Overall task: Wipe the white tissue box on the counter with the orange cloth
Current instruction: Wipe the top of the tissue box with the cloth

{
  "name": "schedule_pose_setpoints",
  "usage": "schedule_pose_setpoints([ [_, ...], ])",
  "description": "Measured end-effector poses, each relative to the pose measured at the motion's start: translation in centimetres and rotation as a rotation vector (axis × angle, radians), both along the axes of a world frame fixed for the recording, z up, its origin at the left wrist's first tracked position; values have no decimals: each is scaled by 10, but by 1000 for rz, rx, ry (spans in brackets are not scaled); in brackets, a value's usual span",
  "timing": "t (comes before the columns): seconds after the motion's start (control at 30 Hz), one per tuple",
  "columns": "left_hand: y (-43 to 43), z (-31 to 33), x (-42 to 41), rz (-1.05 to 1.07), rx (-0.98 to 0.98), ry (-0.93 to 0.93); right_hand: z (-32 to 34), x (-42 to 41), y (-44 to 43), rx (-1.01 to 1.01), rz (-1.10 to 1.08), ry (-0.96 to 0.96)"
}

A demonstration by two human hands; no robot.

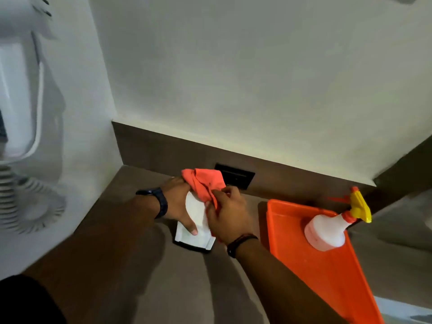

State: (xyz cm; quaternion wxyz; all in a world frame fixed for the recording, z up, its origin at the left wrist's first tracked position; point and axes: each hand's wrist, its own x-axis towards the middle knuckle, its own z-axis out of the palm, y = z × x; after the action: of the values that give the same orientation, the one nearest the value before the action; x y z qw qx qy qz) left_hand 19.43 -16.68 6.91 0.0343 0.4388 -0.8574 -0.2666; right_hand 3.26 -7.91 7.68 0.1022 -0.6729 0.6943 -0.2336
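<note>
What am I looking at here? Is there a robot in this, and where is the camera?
No robot: these are a person's two bare hands, filmed by a wide-angle camera worn on the head, looking down at a brown counter. The left hand, with a watch on its wrist, steadies a white tissue box lying on the counter. The right hand holds an orange cloth bunched against the far end of the box. To the right sits an orange tray with a spray bottle in it. A white fan stands at the left.
</note>
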Motion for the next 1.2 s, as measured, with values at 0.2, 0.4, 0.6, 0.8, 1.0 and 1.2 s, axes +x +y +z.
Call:
schedule_pose_setpoints([
  [0.2, 0, 2, 0, -3, -1, -46, 3, 5, 3, -18, 143, 110],
  [0.4, 3, 1, -6, 90, -12, -16, 7, -5, -10, -15, 26, 217],
  [0.6, 5, 3, -6, 41, 30, -53, 4, -12, 1, -48, 226, 139],
  [0.8, 5, 4, -7, 97, -17, -57, 3, -6, -4, -79, 56, 107],
  [1.0, 4, 0, -7, 41, -7, -91, -1, -16, 6, -105, 196, 89],
  [1.2, 5, 0, -6, 59, 2, -90, -3, -6, 7, -112, 167, 7],
])
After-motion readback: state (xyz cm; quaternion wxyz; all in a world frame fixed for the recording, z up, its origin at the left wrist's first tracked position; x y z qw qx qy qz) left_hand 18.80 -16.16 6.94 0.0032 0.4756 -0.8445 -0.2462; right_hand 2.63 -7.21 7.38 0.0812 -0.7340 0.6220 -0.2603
